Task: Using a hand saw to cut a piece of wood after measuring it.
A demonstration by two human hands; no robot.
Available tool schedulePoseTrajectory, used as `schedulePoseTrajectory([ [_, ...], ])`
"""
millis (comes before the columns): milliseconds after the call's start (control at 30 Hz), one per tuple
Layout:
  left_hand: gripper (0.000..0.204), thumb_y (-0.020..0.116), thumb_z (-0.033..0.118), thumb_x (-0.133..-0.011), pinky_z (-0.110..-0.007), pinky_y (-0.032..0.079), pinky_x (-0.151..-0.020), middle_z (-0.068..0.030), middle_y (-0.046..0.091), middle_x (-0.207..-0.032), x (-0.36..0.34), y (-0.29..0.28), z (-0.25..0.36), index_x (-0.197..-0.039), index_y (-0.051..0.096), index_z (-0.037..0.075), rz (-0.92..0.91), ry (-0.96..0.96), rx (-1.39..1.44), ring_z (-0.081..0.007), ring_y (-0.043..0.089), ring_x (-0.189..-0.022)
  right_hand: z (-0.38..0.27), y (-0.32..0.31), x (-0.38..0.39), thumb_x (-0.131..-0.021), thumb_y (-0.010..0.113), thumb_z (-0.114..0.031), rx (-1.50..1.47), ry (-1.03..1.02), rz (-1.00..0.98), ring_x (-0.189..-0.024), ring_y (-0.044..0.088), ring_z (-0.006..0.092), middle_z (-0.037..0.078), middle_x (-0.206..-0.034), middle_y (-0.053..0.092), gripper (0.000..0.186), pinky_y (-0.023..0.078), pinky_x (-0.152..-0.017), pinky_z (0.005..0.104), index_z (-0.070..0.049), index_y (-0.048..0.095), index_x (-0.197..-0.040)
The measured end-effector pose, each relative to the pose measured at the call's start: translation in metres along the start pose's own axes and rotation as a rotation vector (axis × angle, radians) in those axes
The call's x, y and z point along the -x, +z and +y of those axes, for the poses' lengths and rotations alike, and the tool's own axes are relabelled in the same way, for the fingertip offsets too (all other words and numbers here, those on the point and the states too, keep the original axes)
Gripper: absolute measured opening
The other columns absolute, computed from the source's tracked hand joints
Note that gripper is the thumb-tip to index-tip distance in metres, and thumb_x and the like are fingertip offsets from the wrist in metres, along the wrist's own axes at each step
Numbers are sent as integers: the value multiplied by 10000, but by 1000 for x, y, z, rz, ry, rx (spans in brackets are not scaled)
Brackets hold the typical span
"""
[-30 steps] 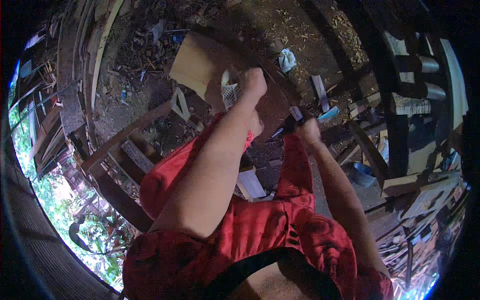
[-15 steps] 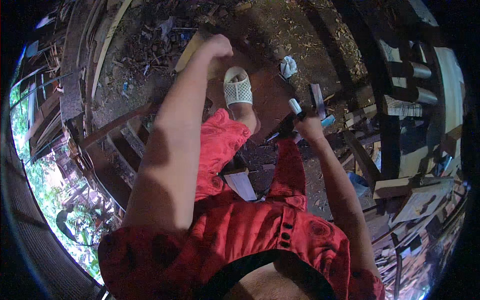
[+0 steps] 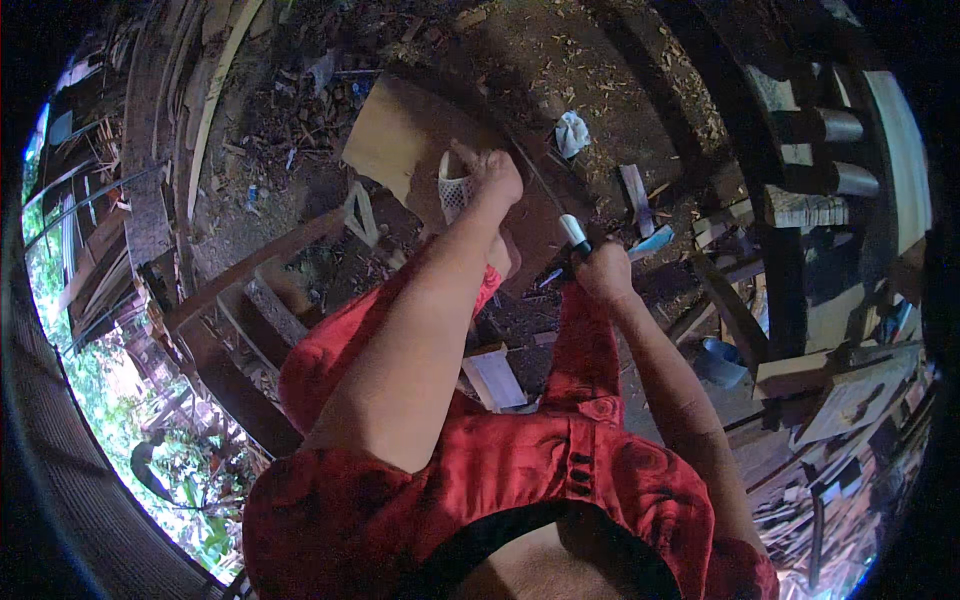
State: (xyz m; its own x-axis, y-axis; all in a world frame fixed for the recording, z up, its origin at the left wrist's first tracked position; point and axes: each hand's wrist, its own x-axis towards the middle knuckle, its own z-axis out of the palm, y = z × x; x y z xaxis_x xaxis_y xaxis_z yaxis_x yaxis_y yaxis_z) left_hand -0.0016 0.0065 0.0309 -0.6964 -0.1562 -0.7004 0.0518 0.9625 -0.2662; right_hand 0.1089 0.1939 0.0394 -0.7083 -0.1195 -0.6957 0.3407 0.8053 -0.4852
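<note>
1. Plainly, the white-ended tool (image 3: 574,232) sits in the right hand (image 3: 606,271), its pale, rounded end standing out past the fingers on the far left side of the fist; a dark part lies between that end and the grip.
2. Closed around the tool, the right hand hides the rest of it, so its exact kind cannot be told.
3. Across to the left and farther from the body, the left hand (image 3: 497,180) has its fingers partly curled, with one digit stretching out to the left. Whether it holds anything cannot be told.
4. Partly covered by the left hand in this view is a white perforated slipper (image 3: 453,198), worn on a foot.
5. Beyond the left hand and to its left lies a tan sheet (image 3: 385,130), partly in shadow.
6. Just right of the right hand is a light-blue item (image 3: 653,242), with a wooden block (image 3: 637,200) a little beyond it; a crumpled white item (image 3: 572,134) lies farther out from the same hand.
7. Nearer the body than either hand, a pale flat piece (image 3: 495,380) shows between the forearms, while a bluish container (image 3: 724,362) is right of the right forearm.
</note>
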Motion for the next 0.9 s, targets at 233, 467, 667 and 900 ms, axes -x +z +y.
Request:
schedulePoseTrajectory([
  [233,458,508,196,-746,-651,-50,-959,-127,466,-1206,-4,-7,5,-1162,474,9,-220,9,-60,-263,372,-1180,-2,-24,28,-670,594,-183,7,-40,87,-726,575,393,229,-736,590,267,462,-633,438,2,603,-863],
  [467,489,536,175,-728,-576,2,-1009,-131,444,-1228,3,-8,5,-1182,449,17,-58,-38,101,-247,370,-1182,32,-30,93,-664,608,-177,-98,36,47,-734,561,409,249,-753,574,348,443,-635,458,-54,545,-983],
  [667,442,438,130,-771,-502,65,-1031,-140,434,-1240,-3,-4,5,-1193,431,-2,-141,-45,110,-252,351,-1200,60,-37,105,-650,622,-184,-112,65,-1,-736,566,398,229,-746,581,294,446,-625,440,-73,585,-919],
  [900,421,417,138,-771,-585,-3,-1004,-128,410,-1270,4,-15,3,-1162,467,-12,-138,-6,56,-254,374,-1187,21,-10,27,-719,554,-151,-175,3,77,-776,566,392,223,-799,590,263,457,-658,422,-52,559,-962],
])
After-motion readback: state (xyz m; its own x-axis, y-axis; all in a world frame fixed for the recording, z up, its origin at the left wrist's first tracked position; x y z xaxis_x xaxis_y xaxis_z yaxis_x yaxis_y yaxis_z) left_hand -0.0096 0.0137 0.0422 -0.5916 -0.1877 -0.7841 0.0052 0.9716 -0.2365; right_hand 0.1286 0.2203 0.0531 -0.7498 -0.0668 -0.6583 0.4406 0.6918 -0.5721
